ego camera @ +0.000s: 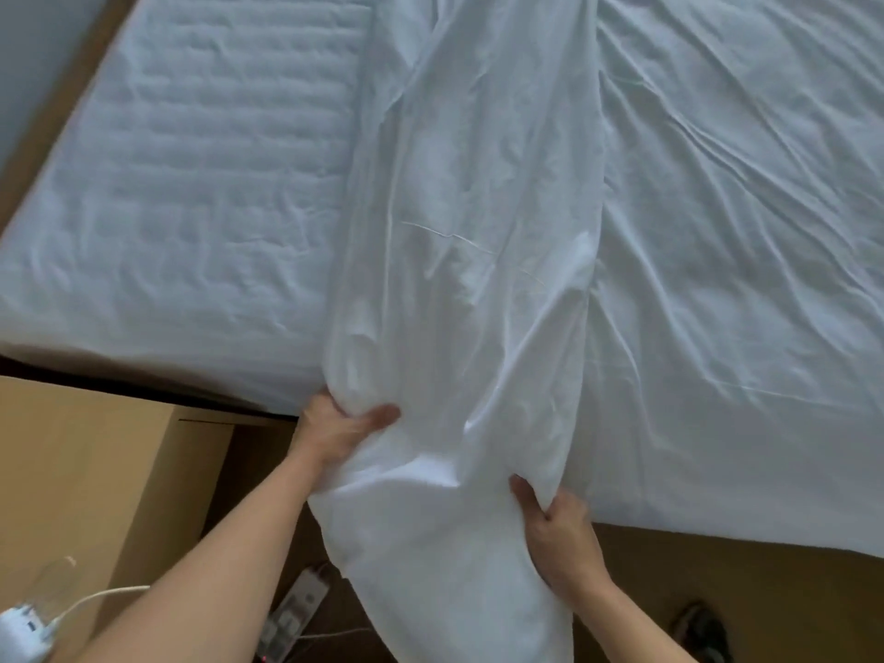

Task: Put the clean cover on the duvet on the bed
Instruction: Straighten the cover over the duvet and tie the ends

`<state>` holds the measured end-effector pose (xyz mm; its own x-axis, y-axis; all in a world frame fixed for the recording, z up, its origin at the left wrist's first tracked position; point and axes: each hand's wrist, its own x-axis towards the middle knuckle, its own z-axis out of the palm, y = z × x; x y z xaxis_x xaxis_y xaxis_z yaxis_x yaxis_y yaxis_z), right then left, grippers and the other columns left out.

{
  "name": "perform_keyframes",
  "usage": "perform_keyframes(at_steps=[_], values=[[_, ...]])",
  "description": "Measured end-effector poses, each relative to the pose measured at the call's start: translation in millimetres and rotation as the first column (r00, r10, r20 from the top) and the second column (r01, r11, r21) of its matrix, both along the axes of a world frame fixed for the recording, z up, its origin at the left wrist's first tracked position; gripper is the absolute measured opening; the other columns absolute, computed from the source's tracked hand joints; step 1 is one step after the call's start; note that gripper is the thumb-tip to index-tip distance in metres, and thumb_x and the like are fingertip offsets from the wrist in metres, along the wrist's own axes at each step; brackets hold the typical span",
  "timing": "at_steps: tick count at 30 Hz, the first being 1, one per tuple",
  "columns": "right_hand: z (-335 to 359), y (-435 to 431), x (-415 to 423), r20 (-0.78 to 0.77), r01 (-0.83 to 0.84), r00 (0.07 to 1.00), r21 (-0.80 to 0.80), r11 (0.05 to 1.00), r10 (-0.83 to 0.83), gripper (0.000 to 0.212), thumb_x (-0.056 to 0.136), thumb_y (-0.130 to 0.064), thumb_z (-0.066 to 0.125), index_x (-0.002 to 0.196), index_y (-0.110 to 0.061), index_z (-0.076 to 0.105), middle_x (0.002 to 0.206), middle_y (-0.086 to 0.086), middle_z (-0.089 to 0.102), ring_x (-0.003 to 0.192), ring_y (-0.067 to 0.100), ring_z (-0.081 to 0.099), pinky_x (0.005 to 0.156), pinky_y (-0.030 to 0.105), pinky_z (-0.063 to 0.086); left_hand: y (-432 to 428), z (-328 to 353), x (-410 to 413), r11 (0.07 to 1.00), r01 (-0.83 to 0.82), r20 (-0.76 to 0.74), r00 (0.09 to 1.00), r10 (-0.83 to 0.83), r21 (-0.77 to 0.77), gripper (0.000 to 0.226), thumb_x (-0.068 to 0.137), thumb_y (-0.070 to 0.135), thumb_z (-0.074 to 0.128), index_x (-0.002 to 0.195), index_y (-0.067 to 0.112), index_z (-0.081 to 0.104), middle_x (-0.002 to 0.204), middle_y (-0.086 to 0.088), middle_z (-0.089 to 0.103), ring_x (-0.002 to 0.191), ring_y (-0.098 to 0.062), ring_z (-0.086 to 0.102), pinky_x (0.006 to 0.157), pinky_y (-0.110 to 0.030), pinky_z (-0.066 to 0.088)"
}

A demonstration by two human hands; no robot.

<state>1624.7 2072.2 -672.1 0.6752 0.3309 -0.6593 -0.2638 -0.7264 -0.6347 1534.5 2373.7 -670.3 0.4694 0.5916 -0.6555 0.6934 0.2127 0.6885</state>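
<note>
A white duvet cover [478, 232] lies in a long bunched band across the bed [191, 184], from the far side to the near edge, where its end hangs down toward the floor. My left hand [339, 423] grips a gathered fold on the band's left side at the bed's edge. My right hand [559, 533] pinches the band's right side, lower and nearer to me. To the right, flat wrinkled white fabric [741, 279] covers the bed; I cannot tell whether it is the duvet or more of the cover. Quilted white mattress padding shows on the left.
A light wooden bedside cabinet [86, 471] stands at the left, close to the bed's near edge. A white charger with a cable [28, 629] lies on it. A power strip [296, 610] lies on the brown floor below my arms. A dark shoe [703, 629] is at bottom right.
</note>
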Motion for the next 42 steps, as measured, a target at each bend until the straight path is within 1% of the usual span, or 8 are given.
perform_keyframes(at_steps=[6,12,15,19,24,30,37,42], values=[[-16.4,-9.8,23.9,-0.086,-0.089,0.994,-0.212,0.973,0.073,0.051,0.098,-0.054,0.052,0.130,-0.015,0.062,0.127,0.009,0.065,0.119,0.030,0.060,0.099,0.037,0.047,-12.4,1.5,-29.4,0.998,-0.028,-0.073,0.997,0.023,-0.062,0.079,0.036,0.058,0.100,0.097,0.013,0.076,0.088,0.000,0.079,0.079,-0.021,0.078,0.070,-0.041,0.063],[1.5,19.8,42.1,-0.158,0.171,0.976,0.141,0.975,-0.148,0.050,0.070,-0.046,0.089,0.112,-0.031,0.066,0.113,-0.013,0.073,0.105,0.007,0.068,0.080,0.023,0.055,-19.2,0.5,-29.5,0.970,0.221,-0.158,0.959,-0.236,-0.105,0.093,0.040,0.056,0.099,0.120,0.020,0.068,0.110,0.003,0.076,0.097,-0.015,0.073,0.085,-0.038,0.059],[13.8,35.2,60.2,0.165,0.296,0.933,0.156,0.942,-0.320,0.065,0.067,-0.086,0.065,0.109,-0.036,0.062,0.094,-0.018,0.070,0.087,0.000,0.066,0.072,0.024,0.053,-28.3,1.5,-20.2,0.935,0.304,-0.373,0.901,-0.220,0.184,0.112,0.053,0.064,0.091,0.141,0.015,0.041,0.123,-0.001,0.060,0.109,-0.026,0.063,0.083,-0.035,0.049],[-0.3,36.3,75.9,0.386,0.156,0.918,-0.142,0.978,-0.090,0.077,0.092,-0.073,0.017,0.111,-0.016,0.065,0.089,0.009,0.068,0.085,0.034,0.066,0.070,0.038,0.050,-44.8,13.4,-14.7,0.821,0.230,-0.357,0.933,-0.035,0.522,0.100,0.062,0.080,0.074,0.131,0.022,0.031,0.117,-0.002,0.046,0.090,-0.029,0.058,0.070,-0.038,0.047],[-17.7,13.6,72.1,0.465,0.116,0.884,-0.320,0.940,0.049,0.083,0.093,-0.070,0.005,0.107,-0.027,0.074,0.088,0.012,0.072,0.082,0.035,0.067,0.067,0.036,0.049,-66.3,12.7,-41.0,0.816,0.306,-0.447,0.892,-0.066,0.490,0.061,0.075,0.085,0.052,0.099,0.031,0.037,0.093,0.007,0.056,0.068,-0.012,0.055,0.059,-0.034,0.049],[-13.6,-15.4,75.8,0.314,0.115,0.949,-0.365,0.924,0.006,0.082,0.090,-0.077,0.012,0.097,-0.021,0.072,0.091,0.013,0.068,0.085,0.033,0.064,0.077,0.042,0.055,-45.4,14.3,-6.0,0.873,0.345,-0.537,0.835,-0.118,0.345,0.110,0.070,0.069,0.077,0.149,0.011,0.026,0.142,-0.017,0.039,0.128,-0.039,0.042,0.105,-0.052,0.043],[-5.6,10.6,45.8,0.004,0.139,0.990,0.101,0.985,-0.140,0.063,0.071,-0.087,0.059,0.111,-0.039,0.059,0.102,-0.018,0.068,0.090,-0.001,0.064,0.076,0.031,0.057,-96.7,33.4,71.1,0.530,0.568,-0.348,0.816,-0.461,0.630,0.138,0.059,0.093,0.062,0.160,0.037,-0.014,0.167,-0.004,-0.025,0.153,-0.038,-0.021,0.113,-0.068,-0.002],[-36.3,-4.1,27.5,-0.226,-0.158,0.965,-0.100,0.982,0.132,0.044,0.087,-0.061,0.066,0.114,-0.026,0.068,0.108,-0.004,0.072,0.096,0.016,0.069,0.082,0.036,0.057,-110.7,25.4,74.3,0.596,0.723,-0.550,0.673,-0.494,0.349,0.153,0.063,0.070,0.080,0.141,0.038,-0.047,0.150,0.000,-0.054,0.146,-0.038,-0.036,0.113,-0.072,0.027]])
